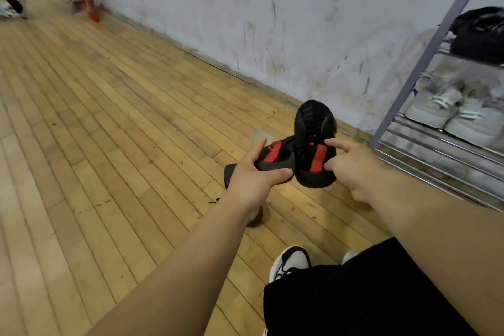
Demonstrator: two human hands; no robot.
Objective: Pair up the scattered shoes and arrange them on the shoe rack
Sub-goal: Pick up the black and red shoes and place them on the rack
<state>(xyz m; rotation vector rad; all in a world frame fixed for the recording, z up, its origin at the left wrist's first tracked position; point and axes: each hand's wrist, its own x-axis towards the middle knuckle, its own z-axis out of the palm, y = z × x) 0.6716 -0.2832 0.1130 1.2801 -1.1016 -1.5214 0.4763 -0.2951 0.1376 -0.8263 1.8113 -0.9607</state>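
I hold two black shoes with red side patches above the wooden floor. My left hand (256,172) grips the left shoe (275,154), which lies nearly level. My right hand (351,166) pinches the right shoe (313,131), which points toe up. The two shoes touch at their heels. The metal shoe rack (425,46) stands at the right against the wall. A pair of light grey sneakers (452,112) sits on its middle shelf and black shoes (480,33) on the shelf above. A pale shoe (259,135) lies on the floor, mostly hidden behind my left hand.
A stained white wall (272,22) runs along the far side. A red broom and dustpan (87,5) lean in the far left corner beside chair legs. My own foot in a black-and-white sneaker (290,262) stands on the planks at the bottom.
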